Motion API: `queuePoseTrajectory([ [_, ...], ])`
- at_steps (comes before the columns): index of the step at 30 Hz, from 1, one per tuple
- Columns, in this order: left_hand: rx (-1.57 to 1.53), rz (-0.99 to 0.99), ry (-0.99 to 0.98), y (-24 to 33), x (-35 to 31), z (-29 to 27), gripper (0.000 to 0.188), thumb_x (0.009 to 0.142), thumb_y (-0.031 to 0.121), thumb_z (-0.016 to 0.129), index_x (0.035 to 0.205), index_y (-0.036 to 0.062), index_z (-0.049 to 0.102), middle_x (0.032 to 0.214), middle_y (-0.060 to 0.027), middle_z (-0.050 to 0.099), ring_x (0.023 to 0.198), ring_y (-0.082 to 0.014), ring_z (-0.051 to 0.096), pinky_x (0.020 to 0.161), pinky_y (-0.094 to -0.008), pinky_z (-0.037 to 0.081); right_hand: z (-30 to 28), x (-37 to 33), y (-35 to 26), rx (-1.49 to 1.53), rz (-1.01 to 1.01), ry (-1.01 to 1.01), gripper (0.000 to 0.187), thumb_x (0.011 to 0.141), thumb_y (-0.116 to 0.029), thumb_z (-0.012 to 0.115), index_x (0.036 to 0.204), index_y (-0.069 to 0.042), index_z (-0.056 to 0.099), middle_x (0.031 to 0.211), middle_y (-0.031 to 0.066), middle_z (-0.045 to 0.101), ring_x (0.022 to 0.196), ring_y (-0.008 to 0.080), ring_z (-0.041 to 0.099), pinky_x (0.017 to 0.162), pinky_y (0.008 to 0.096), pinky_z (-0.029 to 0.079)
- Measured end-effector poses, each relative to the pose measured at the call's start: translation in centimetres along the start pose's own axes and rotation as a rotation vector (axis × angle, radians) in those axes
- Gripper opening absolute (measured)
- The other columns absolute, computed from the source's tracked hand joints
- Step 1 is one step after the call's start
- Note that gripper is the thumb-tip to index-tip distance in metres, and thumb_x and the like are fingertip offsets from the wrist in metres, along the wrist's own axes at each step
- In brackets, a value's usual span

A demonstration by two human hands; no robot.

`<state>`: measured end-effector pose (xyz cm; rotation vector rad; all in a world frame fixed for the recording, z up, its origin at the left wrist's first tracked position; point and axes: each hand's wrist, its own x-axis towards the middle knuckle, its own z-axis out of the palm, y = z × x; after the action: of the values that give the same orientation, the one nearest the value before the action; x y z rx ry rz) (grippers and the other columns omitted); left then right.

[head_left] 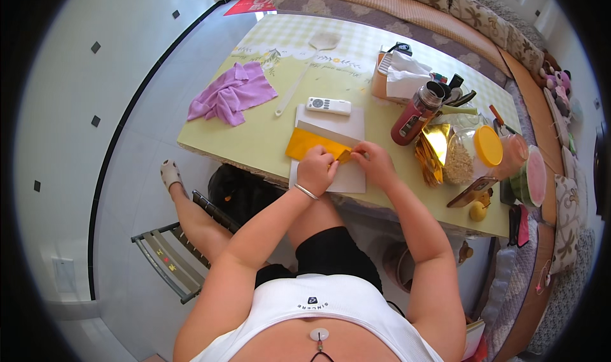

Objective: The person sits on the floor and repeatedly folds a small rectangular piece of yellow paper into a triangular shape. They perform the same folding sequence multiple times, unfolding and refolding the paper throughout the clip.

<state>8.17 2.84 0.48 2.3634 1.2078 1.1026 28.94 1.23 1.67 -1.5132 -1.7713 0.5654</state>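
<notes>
- Gold paper strip [312,144]: at both hands' fingertips, above white paper [349,182].
- Left hand [317,169]: curled closed, gripping strip.
- Right hand [375,163]: fingertips nearly together, pinching right end.
- Risk: uneven pull may tear it.

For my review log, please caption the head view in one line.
Left hand and right hand hold a golden strip over white paper on a table, near a white remote.
</notes>
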Motion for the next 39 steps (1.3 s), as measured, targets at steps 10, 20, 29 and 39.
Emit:
queuePoseTrajectory([
  [10, 0.064, -0.3, 0.013, -0.2, 0.9, 1.3, 0.018, 0.076, 0.014, 0.077, 0.067, 0.0019, 0.068, 0.086, -0.0141, 0.062, 0.084, -0.0315, 0.062, 0.077, -0.043, 0.052, 2.9, -0.5, 0.0, -0.275, -0.304, 0.337, 0.022, 0.088, -0.011, 0.07, 0.108, -0.002, 0.067, 0.119, 0.0164, 0.069, 0.113, 0.0335, 0.064, 0.097, 0.0447, 0.049],
  [20, 0.147, -0.272, 0.013, -1.0, 1.1, 2.3, 0.02, 0.079, 0.017, 0.074, 0.066, 0.0026, 0.069, 0.085, -0.0149, 0.062, 0.083, -0.0331, 0.062, 0.08, -0.045, 0.051, 4.1, -3.4, -1.0, -0.471, -0.337, -0.117, 0.073, 0.096, -0.041, 0.06, 0.149, 0.006, 0.043, 0.16, 0.0254, 0.034, 0.152, 0.0368, 0.028, 0.125, 0.0481, 0.02],
  [29, 0.214, -0.221, -0.174, -1.1, 1.0, 0.6, 0.02, 0.08, 0.021, 0.073, 0.075, 0.0019, 0.069, 0.09, -0.0173, 0.062, 0.09, -0.036, 0.063, 0.081, -0.0454, 0.052, 4.2, -3.3, -1.0, -0.476, -0.272, -0.207, 0.081, 0.093, -0.056, 0.059, 0.152, -0.004, 0.043, 0.163, 0.0255, 0.028, 0.154, 0.0391, 0.02, 0.125, 0.0507, 0.015],
  [39, 0.181, 0.389, -0.339, -5.0, 1.0, -10.0, 0.028, 0.068, 0.005, 0.065, 0.096, 0.0066, 0.067, 0.105, -0.0104, 0.063, 0.102, -0.0329, 0.06, 0.097, -0.0463, 0.044, 1.6, -3.0, -2.4, -0.307, -0.34, -0.341, 0.062, 0.085, -0.05, 0.073, 0.142, -0.028, 0.06, 0.162, 0.0296, 0.025, 0.153, 0.0439, 0.019, 0.124, 0.053, 0.015],
])
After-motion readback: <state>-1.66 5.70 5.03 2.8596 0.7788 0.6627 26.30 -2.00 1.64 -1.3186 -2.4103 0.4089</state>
